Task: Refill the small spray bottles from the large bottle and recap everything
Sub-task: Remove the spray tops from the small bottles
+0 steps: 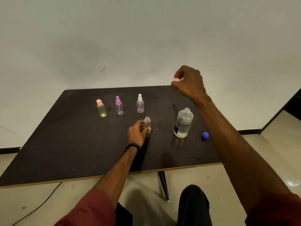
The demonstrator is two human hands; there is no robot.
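My left hand [137, 132] grips an uncapped small clear bottle [147, 122] that stands upright near the table's middle. My right hand [189, 82] is raised over the far right of the table, fingers curled around a small pink cap [177, 79]. The large clear bottle [184, 123] stands open to the right, its blue cap [205, 135] lying on the table beside it. Three capped small bottles stand in a row further back: a yellowish one with a pink cap [101, 108], one with a purple sprayer [119, 106] and one with a white sprayer [140, 103].
The dark table [73, 144] has a pale front edge and a thin black leg [164, 185] below. A white wall rises behind it. My knees show under the front edge, and a cable [40, 204] runs over the floor at the left.
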